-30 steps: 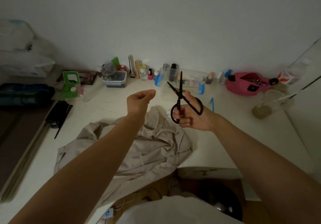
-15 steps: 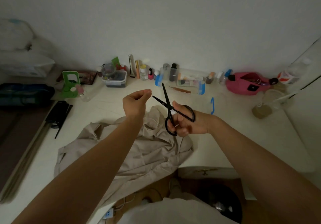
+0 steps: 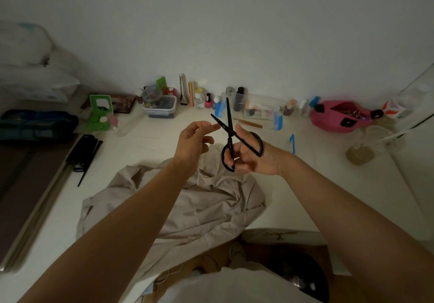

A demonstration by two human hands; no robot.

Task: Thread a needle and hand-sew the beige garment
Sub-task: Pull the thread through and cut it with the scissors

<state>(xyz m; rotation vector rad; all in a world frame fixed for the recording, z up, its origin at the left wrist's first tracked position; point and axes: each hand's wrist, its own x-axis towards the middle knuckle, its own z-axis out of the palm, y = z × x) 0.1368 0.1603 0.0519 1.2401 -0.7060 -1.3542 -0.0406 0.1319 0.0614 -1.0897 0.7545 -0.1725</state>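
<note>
1. Loosely crumpled, the beige garment (image 3: 187, 208) lies at the near edge of the desk (image 3: 305, 197), and part of it spills over that edge toward the person. It seems parked within reach until the thread is ready.
2. Above it the left hand (image 3: 191, 141) is raised, thumb and forefinger close together as though drawing a thread taut. No thread or needle shows, so I cannot tell whether the hand holds anything.
3. The right hand (image 3: 253, 159) grips the black scissors (image 3: 229, 136) through their loops. The blades are parted and point upward, just beside the left fingers (image 3: 212, 127), probably placed to snip a length.
4. Along the far edge stand small bottles (image 3: 199, 98) and a clear box (image 3: 260, 112), with a pink pouch (image 3: 340, 117) toward the far right corner, out of the working space.
</note>
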